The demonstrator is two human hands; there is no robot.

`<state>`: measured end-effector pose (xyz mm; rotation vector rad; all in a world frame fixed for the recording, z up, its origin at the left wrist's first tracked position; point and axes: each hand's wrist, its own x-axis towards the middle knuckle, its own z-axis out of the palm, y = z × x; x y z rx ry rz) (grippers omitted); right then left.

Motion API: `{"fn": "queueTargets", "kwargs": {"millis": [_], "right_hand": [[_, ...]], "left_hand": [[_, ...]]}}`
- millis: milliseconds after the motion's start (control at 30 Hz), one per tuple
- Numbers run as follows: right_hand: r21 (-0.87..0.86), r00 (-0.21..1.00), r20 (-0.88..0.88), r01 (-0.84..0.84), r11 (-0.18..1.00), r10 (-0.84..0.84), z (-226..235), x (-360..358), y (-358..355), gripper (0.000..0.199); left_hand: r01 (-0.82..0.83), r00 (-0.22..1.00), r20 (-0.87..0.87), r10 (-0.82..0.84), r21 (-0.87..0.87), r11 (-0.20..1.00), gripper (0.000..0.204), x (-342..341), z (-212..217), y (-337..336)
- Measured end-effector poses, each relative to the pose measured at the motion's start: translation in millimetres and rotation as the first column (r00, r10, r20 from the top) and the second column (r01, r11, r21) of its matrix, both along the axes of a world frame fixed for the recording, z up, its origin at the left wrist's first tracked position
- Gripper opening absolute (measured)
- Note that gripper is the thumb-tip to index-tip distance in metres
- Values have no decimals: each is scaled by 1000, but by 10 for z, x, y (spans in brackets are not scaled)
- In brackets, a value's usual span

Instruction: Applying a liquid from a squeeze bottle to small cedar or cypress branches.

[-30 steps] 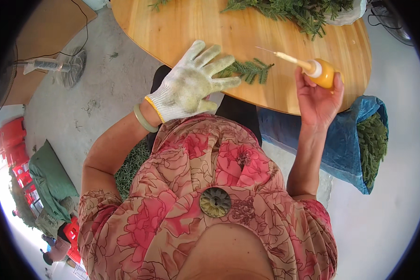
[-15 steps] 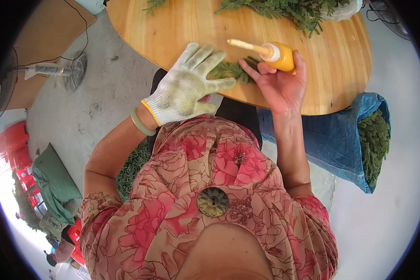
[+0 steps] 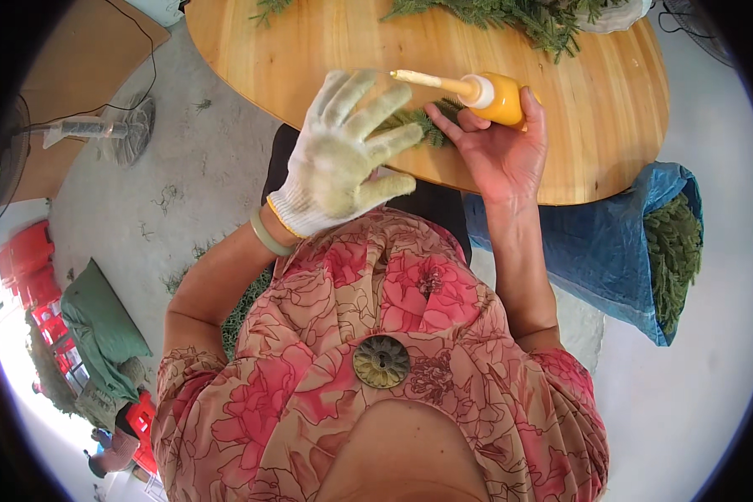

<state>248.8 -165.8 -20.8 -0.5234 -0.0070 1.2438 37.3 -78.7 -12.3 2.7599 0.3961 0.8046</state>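
My left hand [image 3: 336,152], in a stained white knit glove with a yellow cuff edge, is raised palm down at the table's near edge with its fingers spread. My right hand [image 3: 502,155] is bare and grips a yellow squeeze bottle [image 3: 504,100] with a white collar. The bottle lies tilted, its long pale nozzle [image 3: 427,80] pointing left toward the gloved fingertips. Between the hands, a green needle sprig [image 3: 427,123] shows at the table edge, partly hidden by the glove and right fingers. Whether either hand touches it, I cannot tell.
More green branches [image 3: 510,18] lie on the far side of the round wooden table [image 3: 594,125]. A blue sack [image 3: 577,251] of greenery stands at the right. On the left are a wrapped fan stand [image 3: 100,125], red crates [image 3: 27,263] and a person bending [image 3: 113,452].
My gloved left hand has shifted slightly right and turned, its fingers still spread. My right hand has tilted the bottle a little, moving the nozzle tip left toward the glove.
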Motion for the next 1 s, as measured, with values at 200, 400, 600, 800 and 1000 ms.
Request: {"fn": "queueTargets", "kwargs": {"millis": [200,400,600,800,1000], "right_hand": [[-12,1000,19,2,1000,-2,10,2,4,37],[-10,1000,20,-4,1000,4,9,7,17,36],[-23,1000,28,6,1000,-6,23,-11,18,35],[-31,999,45,16,999,-14,34,-19,12,37],[-37,1000,29,13,999,-12,28,-12,16,38]], "left_hand": [[1,990,-142,0,10,1000,57,-38,-117,-63],[-4,981,-193,9,28,1000,65,-68,-77,-75],[34,975,-220,-40,-27,999,67,-86,-23,-24],[32,999,-5,-33,-165,986,65,-96,-55,64],[136,969,-209,-135,-9,991,69,-78,-30,136]]}}
